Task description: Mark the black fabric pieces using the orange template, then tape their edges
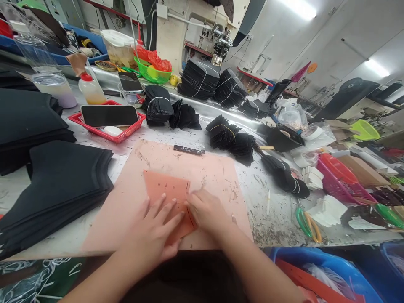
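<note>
An orange template sheet point(167, 185) with dark slots and small marks lies on a pale pink board point(217, 172) in front of me. My left hand point(154, 227) rests on its lower part with the fingers spread, pressing it flat. At the template's right edge is my right hand point(205, 210), its fingers drawn together and slightly blurred. Whatever those fingers grip, if anything, is hidden. Beyond the template, a small black box point(188, 150) with pale lettering lies at the board's far edge.
Black cut pieces point(63, 181) are stacked at left. A red basket point(126, 135) holds a phone point(109, 115). Tied black bundles point(221, 132) lie farther back, near a sewing machine point(217, 46). Green-and-orange-handled scissors point(307, 223) sit at right, above a blue bin point(315, 261).
</note>
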### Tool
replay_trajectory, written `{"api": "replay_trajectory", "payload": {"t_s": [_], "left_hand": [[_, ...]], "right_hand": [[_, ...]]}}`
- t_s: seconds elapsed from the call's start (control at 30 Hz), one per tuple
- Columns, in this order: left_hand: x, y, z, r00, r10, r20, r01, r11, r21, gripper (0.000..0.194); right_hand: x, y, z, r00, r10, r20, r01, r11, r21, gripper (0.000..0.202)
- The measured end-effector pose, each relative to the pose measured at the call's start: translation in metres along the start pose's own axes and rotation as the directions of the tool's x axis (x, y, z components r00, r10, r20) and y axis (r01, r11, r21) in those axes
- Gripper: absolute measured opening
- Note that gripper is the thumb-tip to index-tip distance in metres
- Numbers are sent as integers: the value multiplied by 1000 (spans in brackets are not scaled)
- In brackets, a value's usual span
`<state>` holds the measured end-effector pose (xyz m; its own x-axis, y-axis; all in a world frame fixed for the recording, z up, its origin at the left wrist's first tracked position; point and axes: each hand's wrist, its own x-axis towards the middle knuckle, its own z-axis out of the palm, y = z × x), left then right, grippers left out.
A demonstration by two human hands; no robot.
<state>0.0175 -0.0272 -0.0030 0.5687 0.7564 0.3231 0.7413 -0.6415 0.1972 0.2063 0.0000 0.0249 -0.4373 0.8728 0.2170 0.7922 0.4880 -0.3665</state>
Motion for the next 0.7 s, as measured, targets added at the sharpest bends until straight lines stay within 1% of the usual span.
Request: {"api": "replay_trajectory", "payload": {"t_s": [0.07, 0.1, 0.17, 0.2, 0.3, 0.37, 0.47, 0.57, 0.63, 0.7], "left_hand": [[0, 0, -1, 1000, 5, -4, -5, 1000, -1, 43], [0, 1, -1, 1000, -4, -8, 4, 1000, -11, 42], [0, 1, -1, 1000, -24, 3, 24, 999, -38, 41], [0, 1, -1, 999, -31, 5, 32, 998, -54, 42], [1, 2, -1, 999, -39, -5, 38, 996, -75, 44], [1, 2, 0, 999, -39, -7, 38, 997, -64, 44], [0, 2, 0, 999, -43, -7, 42, 998, -53, 46], [0, 1, 0, 1000, -28, -5, 28, 999, -29, 49], [0, 1, -1, 1000, -15, -8, 15, 1000, -10, 48], [0, 1, -2, 1000, -13, -8, 12, 1000, -7, 44]], "right_hand": [[-26, -12, -3, 998, -61, 1, 61, 998, -4, 28], [-36, -16, -6, 998, -69, -2, 70, 997, 19, 29], [-49, -21, -12, 999, -35, -11, 36, 994, 101, 31], [-51, -21, -15, 1000, 11, -18, -8, 987, 159, 32], [-41, -15, -18, 979, 199, -44, -170, 917, 360, 32], [-27, -9, -15, 958, 283, -46, -236, 871, 431, 31], [-6, -6, -8, 950, 309, 33, -295, 863, 410, 29], [5, -8, -5, 956, 267, 118, -292, 874, 389, 28], [7, -8, -6, 956, 259, 135, -292, 879, 378, 29], [7, -7, -8, 949, 287, 134, -316, 880, 354, 29]]}}
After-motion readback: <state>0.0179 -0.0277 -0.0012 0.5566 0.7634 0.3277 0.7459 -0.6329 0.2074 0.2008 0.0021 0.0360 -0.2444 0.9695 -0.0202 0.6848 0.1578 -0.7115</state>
